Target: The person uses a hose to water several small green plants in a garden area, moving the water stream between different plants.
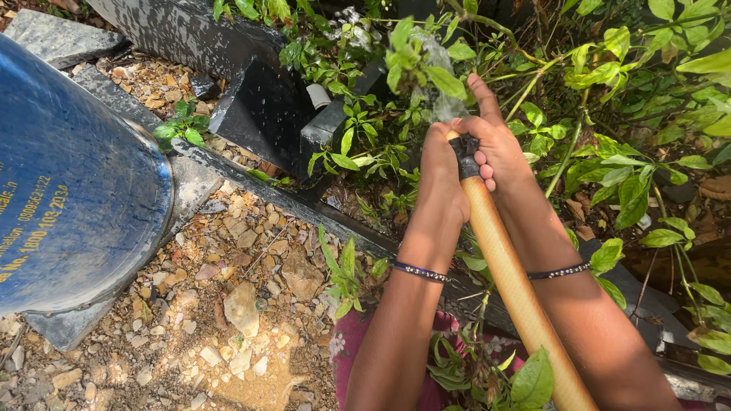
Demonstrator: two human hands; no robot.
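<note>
Between the forearms, a tan hose (510,281) runs from 5 o'clock up to 11 o'clock. Left hand (443,179) and right hand (499,148) both close around its black nozzle (466,156), equally near, spraying green shrubs (396,68) at 12 o'clock.

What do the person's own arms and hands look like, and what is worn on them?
Both forearms are bare, with no sleeves or gloves. The left hand has a thin dark beaded bracelet at the wrist. The right hand has a matching dark bracelet. No rings or watch can be seen.
</note>
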